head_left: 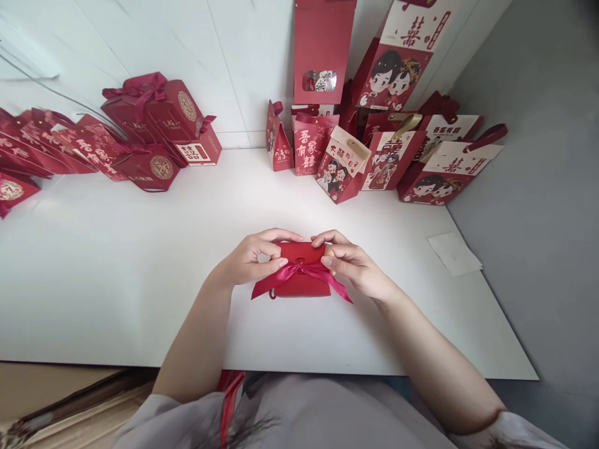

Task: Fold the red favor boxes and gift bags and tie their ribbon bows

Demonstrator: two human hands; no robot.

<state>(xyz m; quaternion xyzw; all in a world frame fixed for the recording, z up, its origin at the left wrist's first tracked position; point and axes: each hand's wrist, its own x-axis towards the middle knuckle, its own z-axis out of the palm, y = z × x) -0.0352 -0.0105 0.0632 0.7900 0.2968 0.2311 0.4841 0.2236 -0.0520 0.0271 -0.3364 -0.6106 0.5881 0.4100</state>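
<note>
A small red gift box (299, 284) rests on the white table (140, 280) in front of me. A pink-red satin ribbon (299, 271) crosses its front, with tails trailing off to both sides. My left hand (250, 257) pinches the ribbon at the box's left side, fingers curled over the top edge. On the right side my right hand (350, 262) pinches the ribbon too, its fingers closed near the knot in the middle.
A pile of red gift boxes with ribbons (154, 131) lies at the back left. More red and cream gift bags (374, 156) stand along the back wall at right. A white slip of paper (453, 252) lies near the table's right edge.
</note>
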